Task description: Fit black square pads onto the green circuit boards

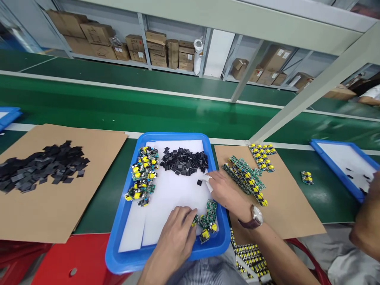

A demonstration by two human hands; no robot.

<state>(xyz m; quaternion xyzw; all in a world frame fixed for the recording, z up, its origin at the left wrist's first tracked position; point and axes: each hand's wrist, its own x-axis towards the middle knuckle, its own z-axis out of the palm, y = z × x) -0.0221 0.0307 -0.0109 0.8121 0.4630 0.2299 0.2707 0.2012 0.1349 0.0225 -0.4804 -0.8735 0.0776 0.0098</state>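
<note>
My left hand [179, 227] is over the front of the blue tray [110, 241], its thumb and fingers closed on a small circuit board [195, 220], mostly hidden behind the fingertips. My right hand [219, 188], with white covers on its fingertips and a watch [255, 217] on the wrist, reaches over the tray's right side. A small black square pad [200, 182] is at its fingertips. Beyond lies a heap of black pads [184, 161]. Circuit boards with yellow parts [145, 166] line the tray's left side, and several more boards [211, 211] lie near the right front.
On the left, cardboard [59, 213] bears another pile of black pads [44, 166]. Cardboard [291, 206] on the right carries strips of joined boards [246, 178]. A white post [308, 89] slants over the bench. A co-worker's arm [368, 221] is beside another blue tray [341, 158].
</note>
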